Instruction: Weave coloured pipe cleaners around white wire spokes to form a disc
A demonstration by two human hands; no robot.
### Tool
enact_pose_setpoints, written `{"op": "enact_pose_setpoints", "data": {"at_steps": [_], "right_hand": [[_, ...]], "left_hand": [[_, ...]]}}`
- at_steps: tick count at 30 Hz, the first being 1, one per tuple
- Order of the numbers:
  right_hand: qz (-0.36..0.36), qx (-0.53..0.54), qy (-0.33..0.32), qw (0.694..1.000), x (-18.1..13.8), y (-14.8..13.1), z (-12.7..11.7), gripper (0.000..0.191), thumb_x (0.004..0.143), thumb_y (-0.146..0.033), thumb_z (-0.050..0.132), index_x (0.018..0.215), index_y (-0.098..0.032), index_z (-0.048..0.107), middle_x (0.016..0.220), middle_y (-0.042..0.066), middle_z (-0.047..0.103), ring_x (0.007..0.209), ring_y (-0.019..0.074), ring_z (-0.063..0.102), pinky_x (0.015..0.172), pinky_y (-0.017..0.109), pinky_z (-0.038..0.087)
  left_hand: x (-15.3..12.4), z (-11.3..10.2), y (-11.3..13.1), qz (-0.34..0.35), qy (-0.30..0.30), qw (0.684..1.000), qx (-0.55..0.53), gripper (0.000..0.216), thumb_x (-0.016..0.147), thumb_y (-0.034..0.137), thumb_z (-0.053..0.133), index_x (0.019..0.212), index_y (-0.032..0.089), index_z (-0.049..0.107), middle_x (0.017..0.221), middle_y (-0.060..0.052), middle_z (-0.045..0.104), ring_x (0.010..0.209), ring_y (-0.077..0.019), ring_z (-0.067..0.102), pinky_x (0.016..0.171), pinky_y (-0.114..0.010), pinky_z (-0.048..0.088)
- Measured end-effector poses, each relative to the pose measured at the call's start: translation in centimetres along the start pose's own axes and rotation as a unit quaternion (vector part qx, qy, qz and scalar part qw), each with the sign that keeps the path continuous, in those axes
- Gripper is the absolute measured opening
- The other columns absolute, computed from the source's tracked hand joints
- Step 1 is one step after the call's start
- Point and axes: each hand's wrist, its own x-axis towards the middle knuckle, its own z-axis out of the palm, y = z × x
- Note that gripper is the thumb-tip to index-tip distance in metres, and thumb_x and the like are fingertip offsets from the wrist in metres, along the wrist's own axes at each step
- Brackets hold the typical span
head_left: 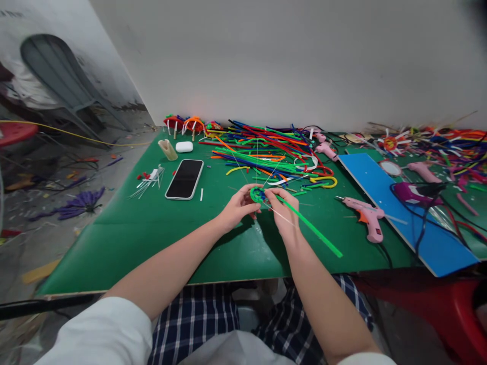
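Observation:
My left hand [239, 207] and my right hand [284, 209] meet above the green table [152, 238], both pinching a small coil [257, 194] of green and blue strip. A long green strip [312, 227] runs from the coil down to the right across my right hand. Thin pale sticks [262, 170] fan out from the coil toward the wall. Behind it lies a heap of coloured strips [266, 152] in red, green, blue, orange and yellow.
A black phone [184, 178], white earbud case [184, 147], small pale cup [168, 149] and loose sticks [150, 180] lie left. A pink glue gun [366, 217] and blue board [403, 208] lie right, with more glue guns [422, 171] and scraps. A red stool [449, 309] stands lower right.

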Motion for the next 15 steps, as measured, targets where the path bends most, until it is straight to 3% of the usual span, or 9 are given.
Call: {"op": "enact_pose_setpoints", "data": {"at_steps": [6,15], "right_hand": [[0.013,0.017,-0.024,0.999,0.6,-0.2,-0.9,0.029,0.063,-0.044,0.058,0.072,-0.018,0.063,0.065,0.000,0.059,0.052,0.0115,0.050,0.046,0.023,0.040],[-0.084,-0.081,-0.043,0.992,0.5,-1.3,-2.0,0.021,0.068,-0.038,0.055,0.071,-0.019,0.063,0.075,0.001,0.061,0.069,0.0152,0.055,0.064,0.027,0.044]], "left_hand": [[0.1,-0.8,0.1,-0.009,-0.036,0.997,-0.071,0.036,0.070,0.022,0.047,0.105,0.016,0.051,0.088,-0.007,0.057,0.067,-0.0167,0.058,0.051,-0.027,0.048],[-0.1,-0.8,0.3,-0.046,-0.043,0.996,-0.070,0.039,0.072,0.029,0.049,0.108,0.015,0.049,0.084,-0.008,0.061,0.068,-0.0209,0.062,0.052,-0.030,0.048]]}}
